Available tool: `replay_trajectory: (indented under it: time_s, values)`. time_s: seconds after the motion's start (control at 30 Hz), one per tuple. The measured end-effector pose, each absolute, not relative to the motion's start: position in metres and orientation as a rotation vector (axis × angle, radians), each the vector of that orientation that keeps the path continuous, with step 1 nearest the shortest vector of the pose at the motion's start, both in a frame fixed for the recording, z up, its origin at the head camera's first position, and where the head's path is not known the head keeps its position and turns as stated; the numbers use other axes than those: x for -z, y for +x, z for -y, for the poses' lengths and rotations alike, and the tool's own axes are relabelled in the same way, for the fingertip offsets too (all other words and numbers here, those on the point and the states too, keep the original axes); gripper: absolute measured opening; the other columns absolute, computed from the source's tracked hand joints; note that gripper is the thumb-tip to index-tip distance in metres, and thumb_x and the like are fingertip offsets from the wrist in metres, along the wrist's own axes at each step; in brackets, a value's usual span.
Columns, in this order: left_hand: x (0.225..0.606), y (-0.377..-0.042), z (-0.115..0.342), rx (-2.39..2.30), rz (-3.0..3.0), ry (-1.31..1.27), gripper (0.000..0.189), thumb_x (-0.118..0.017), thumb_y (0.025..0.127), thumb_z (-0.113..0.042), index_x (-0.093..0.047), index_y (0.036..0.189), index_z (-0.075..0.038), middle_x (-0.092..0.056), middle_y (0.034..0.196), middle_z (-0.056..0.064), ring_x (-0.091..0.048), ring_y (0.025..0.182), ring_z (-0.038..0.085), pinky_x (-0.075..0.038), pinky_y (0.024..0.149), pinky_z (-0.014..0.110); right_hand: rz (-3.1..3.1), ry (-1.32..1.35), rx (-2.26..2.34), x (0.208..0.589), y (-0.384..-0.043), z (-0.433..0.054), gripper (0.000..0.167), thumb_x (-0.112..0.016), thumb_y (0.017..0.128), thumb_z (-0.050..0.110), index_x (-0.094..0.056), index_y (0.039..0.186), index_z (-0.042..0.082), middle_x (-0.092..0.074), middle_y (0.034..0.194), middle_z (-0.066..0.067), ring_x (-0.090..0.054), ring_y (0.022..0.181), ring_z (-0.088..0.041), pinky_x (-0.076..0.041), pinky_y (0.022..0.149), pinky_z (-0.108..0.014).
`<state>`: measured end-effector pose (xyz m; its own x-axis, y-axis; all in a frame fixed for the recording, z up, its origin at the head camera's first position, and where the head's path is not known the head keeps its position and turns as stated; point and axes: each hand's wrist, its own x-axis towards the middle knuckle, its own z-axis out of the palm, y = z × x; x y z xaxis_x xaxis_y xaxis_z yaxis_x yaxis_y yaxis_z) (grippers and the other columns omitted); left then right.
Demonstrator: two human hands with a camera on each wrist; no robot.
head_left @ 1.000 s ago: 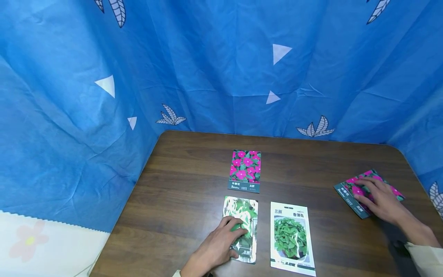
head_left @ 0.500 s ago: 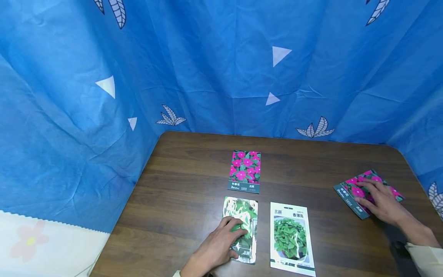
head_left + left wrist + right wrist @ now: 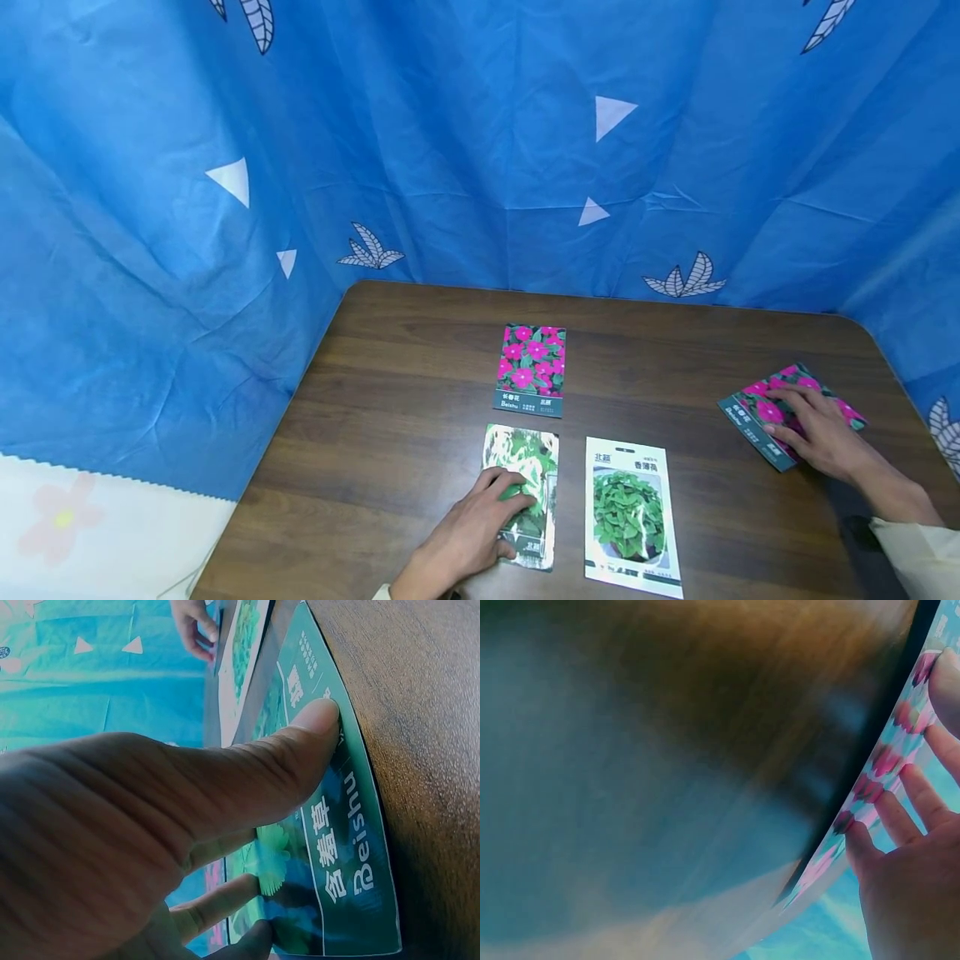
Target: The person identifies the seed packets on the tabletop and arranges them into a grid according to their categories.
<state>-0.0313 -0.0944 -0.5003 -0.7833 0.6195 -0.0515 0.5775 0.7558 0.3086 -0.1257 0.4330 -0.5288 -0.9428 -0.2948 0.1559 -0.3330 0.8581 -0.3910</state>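
Observation:
My left hand [image 3: 474,527] rests on a shiny green seed packet [image 3: 537,454] near the table's front, its fingertips on the face. In the left wrist view the thumb [image 3: 277,769] presses on the packet's dark green printed band [image 3: 360,900]. My right hand [image 3: 828,433] lies on a pink-flower seed packet [image 3: 761,429] at the right, which is turned at an angle. Fingers spread over its picture, as the right wrist view also shows; the palm hides part of it.
Another pink-flower packet [image 3: 529,371] lies upright to view behind the green one. A white packet with a leafy plant picture [image 3: 630,512] lies just right of the left hand's packet. Blue cloth [image 3: 465,150] hangs along the brown wooden table's [image 3: 390,400] far edge and sides.
The right hand and the pink-flower packet beneath it have slid slightly to the left. The left hand and the other packets stay in place.

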Motion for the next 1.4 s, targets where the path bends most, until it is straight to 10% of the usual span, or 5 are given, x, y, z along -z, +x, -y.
replay_trajectory:
  time_s: [1.4]
  values:
    - [0.501, -0.031, 0.096, -0.438, -2.803, 0.958, 0.063, -0.089, 0.070, -0.033, -0.066, 0.128, -0.027, -0.052, 0.140, -0.006, -0.043, 0.129, 0.018, -0.056, 0.084, 0.020, 3.173, 0.550, -0.758, 0.508, -0.166, -0.372, 0.054, -0.069, 0.093, 0.011, -0.044, 0.140, 0.001, -0.025, 0.149, -0.033, -0.025, 0.131, -0.060, -0.029, 0.098, -0.081]
